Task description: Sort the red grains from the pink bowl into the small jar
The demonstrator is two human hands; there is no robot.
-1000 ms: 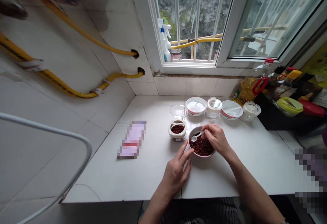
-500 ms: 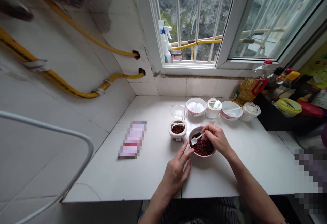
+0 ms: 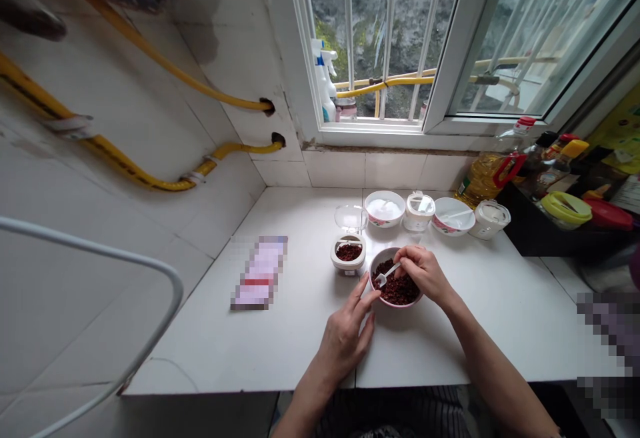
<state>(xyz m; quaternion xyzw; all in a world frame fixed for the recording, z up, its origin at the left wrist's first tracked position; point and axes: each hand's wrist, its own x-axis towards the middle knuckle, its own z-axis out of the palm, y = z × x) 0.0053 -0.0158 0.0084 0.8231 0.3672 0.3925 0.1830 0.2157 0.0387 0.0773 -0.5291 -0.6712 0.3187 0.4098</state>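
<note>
A bowl [image 3: 399,307] with a pinkish rim holds dark red, dried, peppercorn-like bits [image 3: 401,287]. My left hand [image 3: 347,331] steadies it, fingers against its near left rim. Pinched in my right hand [image 3: 421,274] is a small white plastic spoon [image 3: 389,276], its scoop down at the bits on the bowl's left side. Whether the scoop carries any is too small to tell. Just left of the bowl stands a seasoning jar [image 3: 349,265] with its clear lid [image 3: 351,218] raised and the same red bits inside.
Behind are a bowl of white grains [image 3: 384,223], a white lidded jar [image 3: 419,211], another bowl with a white spoon [image 3: 453,226] and a second jar [image 3: 491,219]. An oil bottle [image 3: 487,170] and a dark condiment rack [image 3: 535,225] occupy the right. A blurred purple packet [image 3: 260,271] lies left.
The spoon has tilted more steeply, its scoop now lower in the red bits and slightly to the right. My left hand stays at the bowl's rim.
</note>
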